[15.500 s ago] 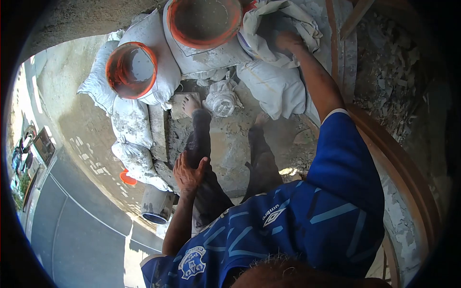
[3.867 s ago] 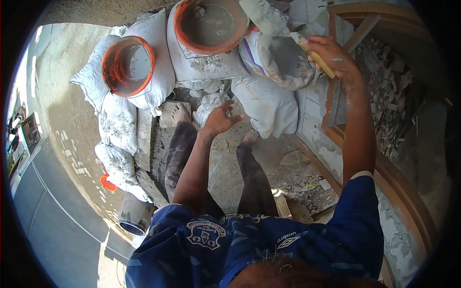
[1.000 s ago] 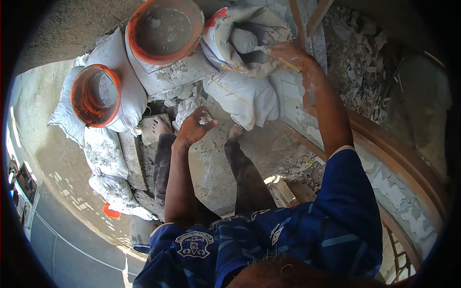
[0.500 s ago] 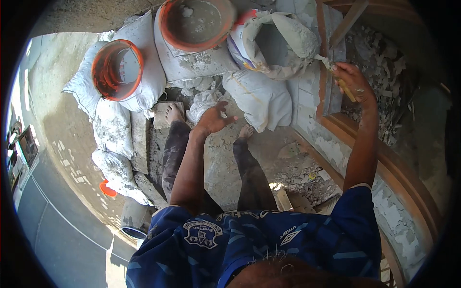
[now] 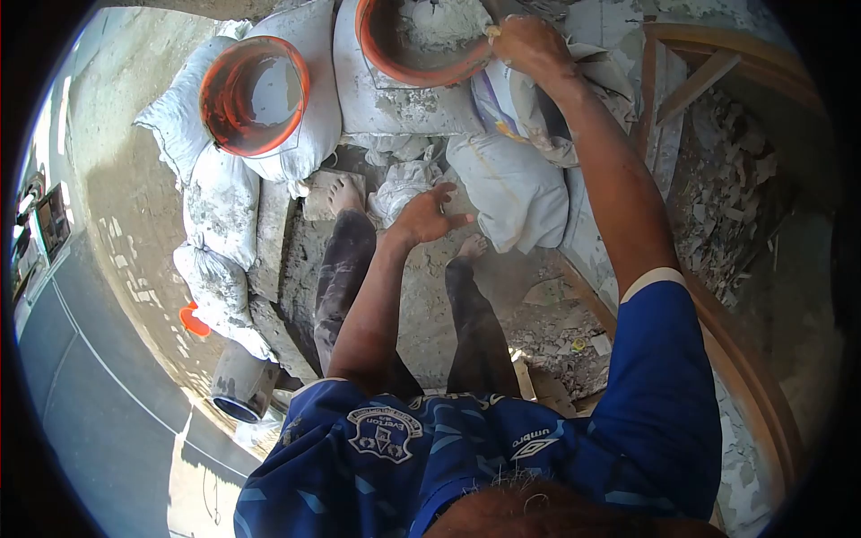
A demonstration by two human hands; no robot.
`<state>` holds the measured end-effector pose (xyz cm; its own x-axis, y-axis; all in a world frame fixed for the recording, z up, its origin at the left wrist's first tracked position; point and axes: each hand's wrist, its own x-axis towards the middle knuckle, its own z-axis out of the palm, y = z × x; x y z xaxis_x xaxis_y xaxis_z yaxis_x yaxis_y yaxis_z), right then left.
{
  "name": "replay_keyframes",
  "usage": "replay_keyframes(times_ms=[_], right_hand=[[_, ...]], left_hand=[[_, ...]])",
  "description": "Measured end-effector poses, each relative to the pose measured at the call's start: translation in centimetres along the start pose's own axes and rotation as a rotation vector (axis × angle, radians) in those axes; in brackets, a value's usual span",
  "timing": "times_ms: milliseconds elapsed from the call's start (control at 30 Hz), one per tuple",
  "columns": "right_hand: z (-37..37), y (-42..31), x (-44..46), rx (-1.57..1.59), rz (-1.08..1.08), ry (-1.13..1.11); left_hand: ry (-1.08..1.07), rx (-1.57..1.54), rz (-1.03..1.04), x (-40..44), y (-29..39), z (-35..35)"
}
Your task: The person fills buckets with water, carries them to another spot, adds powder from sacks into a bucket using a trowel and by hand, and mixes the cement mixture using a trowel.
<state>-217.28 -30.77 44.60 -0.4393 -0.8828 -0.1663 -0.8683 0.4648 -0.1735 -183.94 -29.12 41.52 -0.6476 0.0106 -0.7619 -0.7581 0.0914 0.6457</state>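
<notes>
My right hand [image 5: 531,47] is closed round the handle of a trowel at the right rim of an orange bucket [image 5: 381,67]. Grey powder lies heaped on the trowel [image 5: 444,22], over the wet grey mix in that bucket. Just right of the bucket, partly under my forearm, stands an opened sack [image 5: 509,106]. My left hand [image 5: 430,215] hangs in the air with its fingers apart and nothing in it, near a crumpled white bag [image 5: 404,186]. A second orange bucket [image 5: 300,117], with pale liquid inside, rests on white sacks at the left.
Filled white sacks [image 5: 222,211] line the left side. A dark cylindrical container [image 5: 242,386] and a small orange object [image 5: 193,320] are at the lower left. Curved brown wooden framing [image 5: 749,377] runs down the right, beside broken rubble [image 5: 726,193]. My bare feet are on the dusty ground.
My right hand has moved left from beside the opened sack to the bucket, carrying the powder-laden trowel over it. My left hand stays raised and open. The camera view has shifted slightly.
</notes>
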Motion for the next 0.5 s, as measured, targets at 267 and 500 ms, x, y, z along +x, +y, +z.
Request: replay_keyframes(times_ms=[267, 500], right_hand=[[-2.1, -3.9, -1.8, -0.341, -0.049, 0.290], [-10.4, -0.3, -10.6, 0.167, 0.469, 0.005]], left_hand=[[0.013, -0.014, 0.004, -0.1, 0.0, -0.2], [0.021, 0.016, 0.034, 0.2, 0.4, 0.2]])
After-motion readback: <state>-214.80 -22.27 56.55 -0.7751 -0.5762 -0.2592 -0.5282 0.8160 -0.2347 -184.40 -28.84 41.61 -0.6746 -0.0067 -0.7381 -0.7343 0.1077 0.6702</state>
